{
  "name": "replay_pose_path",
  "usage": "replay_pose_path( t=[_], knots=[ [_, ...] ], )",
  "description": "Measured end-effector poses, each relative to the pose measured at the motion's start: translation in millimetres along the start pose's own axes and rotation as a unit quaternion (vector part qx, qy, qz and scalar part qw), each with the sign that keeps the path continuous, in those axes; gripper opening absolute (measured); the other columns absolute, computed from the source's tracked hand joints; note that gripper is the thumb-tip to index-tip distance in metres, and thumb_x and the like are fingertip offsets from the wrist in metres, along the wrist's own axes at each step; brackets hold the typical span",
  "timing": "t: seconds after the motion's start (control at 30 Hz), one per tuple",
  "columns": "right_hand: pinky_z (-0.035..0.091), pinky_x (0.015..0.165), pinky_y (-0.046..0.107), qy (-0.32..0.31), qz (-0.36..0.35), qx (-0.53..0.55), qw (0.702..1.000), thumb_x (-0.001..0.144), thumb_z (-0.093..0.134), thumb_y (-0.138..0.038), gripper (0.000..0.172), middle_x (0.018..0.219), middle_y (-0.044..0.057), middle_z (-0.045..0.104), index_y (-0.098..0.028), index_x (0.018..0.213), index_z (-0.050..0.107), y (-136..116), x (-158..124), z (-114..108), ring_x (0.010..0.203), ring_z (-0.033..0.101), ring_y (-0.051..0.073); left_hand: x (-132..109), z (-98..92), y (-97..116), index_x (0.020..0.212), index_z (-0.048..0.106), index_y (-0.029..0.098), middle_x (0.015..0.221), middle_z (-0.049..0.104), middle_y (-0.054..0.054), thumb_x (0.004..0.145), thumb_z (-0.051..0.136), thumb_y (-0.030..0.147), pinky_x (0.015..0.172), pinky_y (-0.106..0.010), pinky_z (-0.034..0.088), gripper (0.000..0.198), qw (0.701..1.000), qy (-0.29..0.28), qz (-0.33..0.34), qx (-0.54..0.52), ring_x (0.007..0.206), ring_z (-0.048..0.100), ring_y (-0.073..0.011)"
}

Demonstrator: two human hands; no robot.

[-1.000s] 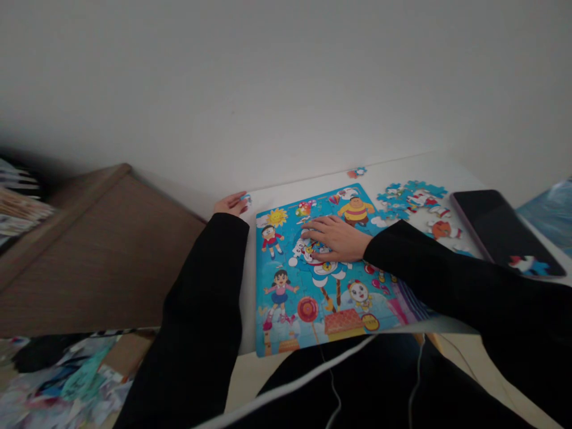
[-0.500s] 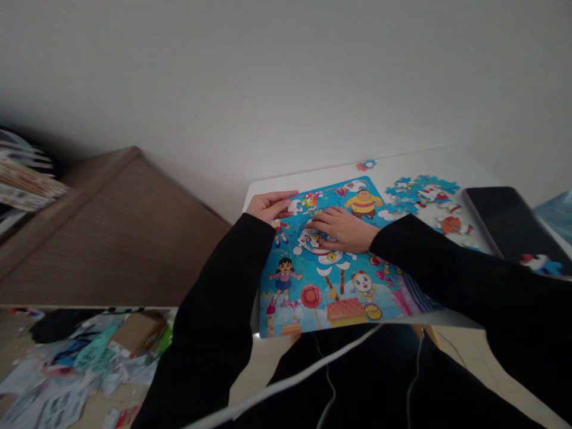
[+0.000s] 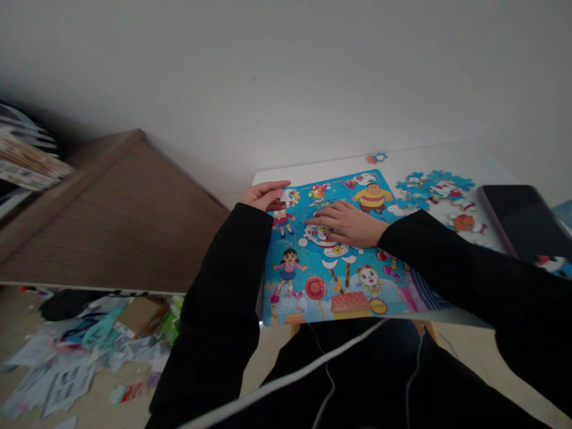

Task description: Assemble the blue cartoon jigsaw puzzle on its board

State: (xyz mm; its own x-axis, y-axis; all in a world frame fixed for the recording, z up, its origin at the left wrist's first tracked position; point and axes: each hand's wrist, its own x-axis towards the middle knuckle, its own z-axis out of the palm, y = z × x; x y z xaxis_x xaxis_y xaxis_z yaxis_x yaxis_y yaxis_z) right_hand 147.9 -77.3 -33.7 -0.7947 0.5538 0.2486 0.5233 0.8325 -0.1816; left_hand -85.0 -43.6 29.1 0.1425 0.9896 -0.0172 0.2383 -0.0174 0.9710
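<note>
A blue jigsaw puzzle (image 3: 295, 286) with cartoon figures lies on a small white table, much of its picture joined. My left hand (image 3: 263, 195) rests at its far left corner, fingers stretched and thumb apart, beside a white and yellow patch. Nothing shows held in it, though its lower fingers are partly hidden. Spread flat over the middle of the picture, my right hand (image 3: 351, 224) touches the large blue figure and covers part of it. Loose puzzle pieces (image 3: 440, 187) lie in a heap right of the board.
A dark phone (image 3: 518, 217) lies at the table's right, with a puzzle piece (image 3: 552, 263) near its lower edge. A small piece (image 3: 376, 158) sits by the wall. Left stands a brown cabinet (image 3: 116, 220). A white cable (image 3: 286, 378) crosses in front; litter (image 3: 98, 339) covers the floor.
My left hand has drawn back left toward the board's corner, uncovering more of the picture there. The white gap beside it now shows a printed patch. My right hand stays on the puzzle.
</note>
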Motion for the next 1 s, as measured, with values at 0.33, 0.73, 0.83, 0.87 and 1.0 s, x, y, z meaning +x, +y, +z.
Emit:
replay_pose_path(
  t=[0.33, 0.73, 0.83, 0.87, 1.0],
  knots=[
    [0.026, 0.094, 0.046, 0.001, -0.009, -0.021, 1.0, 0.093, 0.033, -0.041, 0.037, 0.121, 0.009, 0.054, -0.022, 0.115, 0.055, -2.4, -0.9, -2.8, 0.106, 0.047, 0.025, -8.1, 1.2, -8.4, 0.085, 0.07, 0.014, 0.06, 0.065, 0.001, 0.062, 0.074, 0.029, 0.051, -0.017, 0.049, 0.028, 0.971, -0.215, -0.015, 0.101, 0.051, 0.058, -0.0085],
    [0.029, 0.093, 0.044, 0.013, -0.015, -0.009, 1.0, 0.093, 0.032, -0.043, 0.039, 0.12, 0.011, 0.054, -0.022, 0.116, 0.055, 0.2, -1.7, -0.6, 0.106, 0.047, 0.024, 2.6, 0.0, -25.6, 0.084, 0.073, 0.02, 0.073, 0.07, 0.001, 0.072, 0.066, 0.027, 0.069, -0.017, 0.046, 0.016, 0.879, -0.304, 0.111, 0.35, 0.069, 0.064, -0.01],
    [0.03, 0.093, 0.043, 0.015, -0.014, -0.005, 1.0, 0.093, 0.033, -0.043, 0.039, 0.119, 0.011, 0.055, -0.021, 0.116, 0.056, -0.1, -1.5, -0.9, 0.106, 0.048, 0.024, 3.6, -1.8, -29.9, 0.088, 0.073, 0.018, 0.077, 0.07, -0.001, 0.072, 0.067, 0.03, 0.068, -0.017, 0.046, 0.02, 0.87, -0.307, 0.13, 0.363, 0.069, 0.063, -0.0109],
    [0.03, 0.092, 0.043, 0.016, -0.013, -0.004, 1.0, 0.092, 0.033, -0.043, 0.039, 0.119, 0.011, 0.055, -0.021, 0.115, 0.056, -0.3, -1.4, -1.0, 0.106, 0.048, 0.024, 3.6, -2.0, -31.2, 0.089, 0.072, 0.018, 0.078, 0.07, -0.002, 0.072, 0.068, 0.032, 0.067, -0.018, 0.046, 0.023, 0.868, -0.31, 0.139, 0.363, 0.068, 0.063, -0.0112],
    [0.031, 0.092, 0.043, 0.017, -0.014, 0.004, 1.0, 0.092, 0.034, -0.043, 0.039, 0.118, 0.011, 0.055, -0.021, 0.115, 0.056, -0.3, -1.2, -0.8, 0.106, 0.048, 0.024, 5.5, -2.3, -36.0, 0.093, 0.071, 0.019, 0.081, 0.069, -0.004, 0.07, 0.07, 0.039, 0.064, -0.019, 0.046, 0.031, 0.842, -0.342, 0.187, 0.372, 0.065, 0.062, -0.0111]
  ],
)
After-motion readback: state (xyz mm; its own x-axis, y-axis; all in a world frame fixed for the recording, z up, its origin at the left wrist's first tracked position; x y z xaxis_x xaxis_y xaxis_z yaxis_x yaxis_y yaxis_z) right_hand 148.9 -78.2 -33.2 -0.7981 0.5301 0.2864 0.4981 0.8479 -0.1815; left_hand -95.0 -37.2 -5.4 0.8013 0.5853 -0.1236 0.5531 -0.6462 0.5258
